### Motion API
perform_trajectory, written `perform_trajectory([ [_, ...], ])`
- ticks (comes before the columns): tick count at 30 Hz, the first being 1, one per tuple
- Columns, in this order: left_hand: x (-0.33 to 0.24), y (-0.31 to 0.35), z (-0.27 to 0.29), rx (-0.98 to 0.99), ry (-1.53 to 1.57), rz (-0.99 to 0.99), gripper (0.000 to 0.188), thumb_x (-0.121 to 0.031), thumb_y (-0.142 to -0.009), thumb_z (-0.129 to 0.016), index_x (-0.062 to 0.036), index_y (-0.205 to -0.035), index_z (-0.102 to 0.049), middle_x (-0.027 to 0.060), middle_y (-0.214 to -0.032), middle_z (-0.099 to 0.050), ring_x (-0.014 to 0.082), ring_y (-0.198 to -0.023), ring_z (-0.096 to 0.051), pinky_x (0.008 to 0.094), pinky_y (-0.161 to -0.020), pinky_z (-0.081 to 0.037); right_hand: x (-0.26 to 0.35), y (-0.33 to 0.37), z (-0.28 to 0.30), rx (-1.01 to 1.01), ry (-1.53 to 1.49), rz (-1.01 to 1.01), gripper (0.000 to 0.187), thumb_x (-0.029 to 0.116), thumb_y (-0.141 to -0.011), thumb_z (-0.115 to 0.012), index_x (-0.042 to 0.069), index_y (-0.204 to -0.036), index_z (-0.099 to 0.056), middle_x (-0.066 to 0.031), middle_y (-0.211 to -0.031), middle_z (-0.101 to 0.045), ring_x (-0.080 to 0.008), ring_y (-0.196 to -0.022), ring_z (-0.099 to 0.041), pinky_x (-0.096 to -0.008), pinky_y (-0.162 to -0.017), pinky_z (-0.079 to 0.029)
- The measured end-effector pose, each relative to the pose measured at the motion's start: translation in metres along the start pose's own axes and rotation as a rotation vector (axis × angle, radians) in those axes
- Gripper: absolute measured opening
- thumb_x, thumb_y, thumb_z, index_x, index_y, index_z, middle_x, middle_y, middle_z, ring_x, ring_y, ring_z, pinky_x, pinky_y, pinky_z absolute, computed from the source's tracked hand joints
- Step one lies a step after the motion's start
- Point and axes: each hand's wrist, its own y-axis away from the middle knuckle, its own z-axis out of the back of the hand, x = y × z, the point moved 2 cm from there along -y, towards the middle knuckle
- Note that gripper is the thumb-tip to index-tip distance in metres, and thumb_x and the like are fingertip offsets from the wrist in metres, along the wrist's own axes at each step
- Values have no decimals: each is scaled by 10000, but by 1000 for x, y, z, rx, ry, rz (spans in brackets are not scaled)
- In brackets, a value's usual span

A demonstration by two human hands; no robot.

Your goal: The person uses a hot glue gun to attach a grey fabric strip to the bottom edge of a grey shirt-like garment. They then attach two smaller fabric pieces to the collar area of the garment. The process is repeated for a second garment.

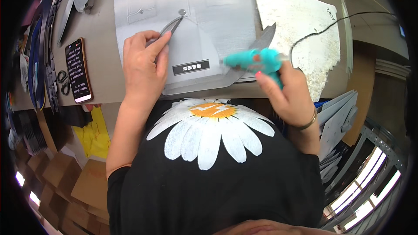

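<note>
My left hand is closed on a pair of dark tweezers. Their tips meet a round silver button on a light grey sheet shaped like a shirt front, with moulded pockets. Near the sheet's lower edge is a small black label. A teal glue gun, smeared by motion, is gripped in my right hand. Its nozzle points left, over the sheet's right side near the label. Behind the gun, a pointed dark grey piece sticks out past the sheet's right edge.
To the right lies a stained white board, crossed by a black cable. A phone and black-handled scissors lie left. Grey and blue strips crowd the far left; grey panels stand at lower right.
</note>
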Motion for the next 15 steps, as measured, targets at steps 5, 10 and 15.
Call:
perform_trajectory([
  [5, -39, -28, -16, 235, 537, 34, 535, -100, -881, -656, -81, -1406, -558, 179, -1247, -623, 336, -1165, -591, 388, -1002, -464, -17, 19, 14, -552, -461, 45, 279, 130, -1037, -512, -12, -1277, -519, -183, -1029, -696, -77, -674, -540, -207, -616, -432],
  [10, -77, -44, -76, 561, 988, 335, 808, -74, -895, -656, -45, -1577, -224, 171, -1317, -596, 266, -1179, -571, 358, -1022, -462, -26, 30, 24, -577, -343, 96, 292, 109, -1026, -534, -25, -1285, -510, -182, -1044, -694, -75, -682, -540, -209, -619, -437],
  [15, -94, -57, -88, 563, 1035, 433, 984, 46, -835, -681, -26, -1599, -65, 136, -1170, -622, 189, -1009, -583, 302, -934, -500, -26, 36, 26, -471, -174, 30, 288, 51, -964, -613, -34, -1235, -567, -134, -994, -676, -122, -760, -625, -257, -669, -486],
])
